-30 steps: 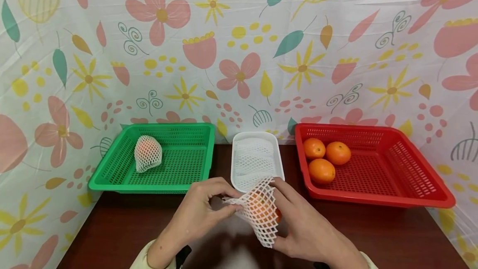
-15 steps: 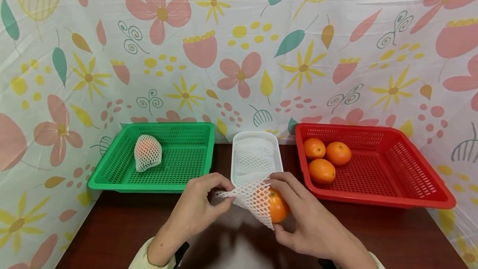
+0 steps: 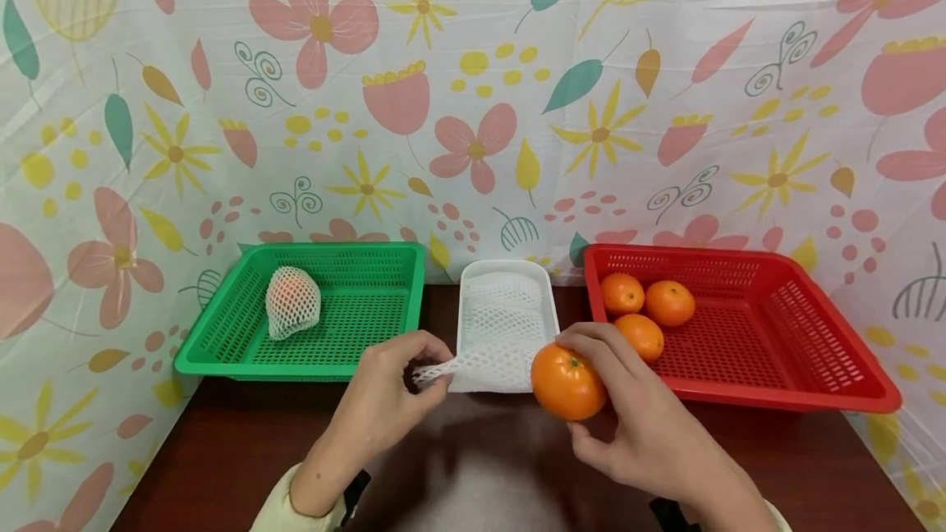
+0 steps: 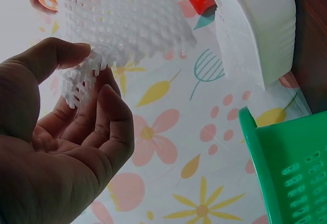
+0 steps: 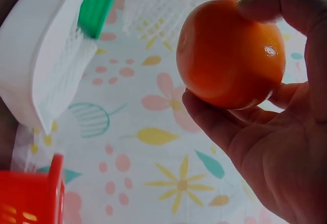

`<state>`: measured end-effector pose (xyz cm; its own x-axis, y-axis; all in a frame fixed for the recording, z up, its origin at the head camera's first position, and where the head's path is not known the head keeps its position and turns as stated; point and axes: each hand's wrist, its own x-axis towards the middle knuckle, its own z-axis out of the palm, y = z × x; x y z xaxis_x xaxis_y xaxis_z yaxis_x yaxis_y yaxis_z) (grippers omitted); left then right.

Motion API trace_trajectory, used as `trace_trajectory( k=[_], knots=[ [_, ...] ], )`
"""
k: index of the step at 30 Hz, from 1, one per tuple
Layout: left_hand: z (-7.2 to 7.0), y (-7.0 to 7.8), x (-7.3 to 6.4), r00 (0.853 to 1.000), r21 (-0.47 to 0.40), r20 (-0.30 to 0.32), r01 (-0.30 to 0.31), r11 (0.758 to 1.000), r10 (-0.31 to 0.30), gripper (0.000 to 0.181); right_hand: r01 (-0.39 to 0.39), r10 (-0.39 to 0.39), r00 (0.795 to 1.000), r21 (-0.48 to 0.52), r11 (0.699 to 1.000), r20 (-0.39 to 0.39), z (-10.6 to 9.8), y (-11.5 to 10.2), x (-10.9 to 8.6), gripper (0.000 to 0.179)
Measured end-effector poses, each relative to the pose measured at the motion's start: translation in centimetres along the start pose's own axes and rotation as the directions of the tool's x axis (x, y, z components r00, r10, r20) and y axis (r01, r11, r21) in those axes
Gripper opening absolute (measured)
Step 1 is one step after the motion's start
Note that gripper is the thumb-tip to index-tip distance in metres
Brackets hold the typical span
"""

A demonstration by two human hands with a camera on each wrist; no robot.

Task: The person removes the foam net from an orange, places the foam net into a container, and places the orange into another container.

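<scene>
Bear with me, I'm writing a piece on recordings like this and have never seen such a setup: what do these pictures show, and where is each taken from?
There is no machine doing the work: a person uses a bare left hand and right hand. The wide view comes from a camera on the person's head, looking forward and down. The two close views come from cameras worn on the wrists, one for each hand.

On the dark table stand a green basket with one netted fruit, a white tray with white netting inside, and a red basket with three loose oranges.

The left hand pinches one end of a white foam net; the right holds a bare orange.
</scene>
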<state>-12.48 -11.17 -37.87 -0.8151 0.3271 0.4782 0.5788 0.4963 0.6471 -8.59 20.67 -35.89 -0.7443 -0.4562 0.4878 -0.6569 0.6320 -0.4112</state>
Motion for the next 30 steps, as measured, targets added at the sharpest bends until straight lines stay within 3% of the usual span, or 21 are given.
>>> trace_trajectory(
  k=[13, 19, 30],
  knots=[
    [0.6, -1.2, 0.5, 0.998, 0.039, -0.058, -0.007, 0.999, 0.01, 0.035, -0.031, 0.029, 0.998, -0.043, 0.999, -0.047, -1.6, 1.2, -0.2, 0.09],
    [1.6, -1.8, 0.9, 0.998, 0.054, -0.034, -0.043, 0.998, 0.045, 0.037, -0.021, 0.016, 0.997, -0.065, 0.998, -0.079, -2.3, 1.9, -0.4, 0.097],
    [3.4, -3.0, 1.4, 0.995, 0.111, -0.023, -0.093, 0.989, 0.096, 0.044, -0.037, 0.022, 0.994, -0.131, 0.991, -0.111, -3.2, 4.5, -1.1, 0.094]
  ],
)
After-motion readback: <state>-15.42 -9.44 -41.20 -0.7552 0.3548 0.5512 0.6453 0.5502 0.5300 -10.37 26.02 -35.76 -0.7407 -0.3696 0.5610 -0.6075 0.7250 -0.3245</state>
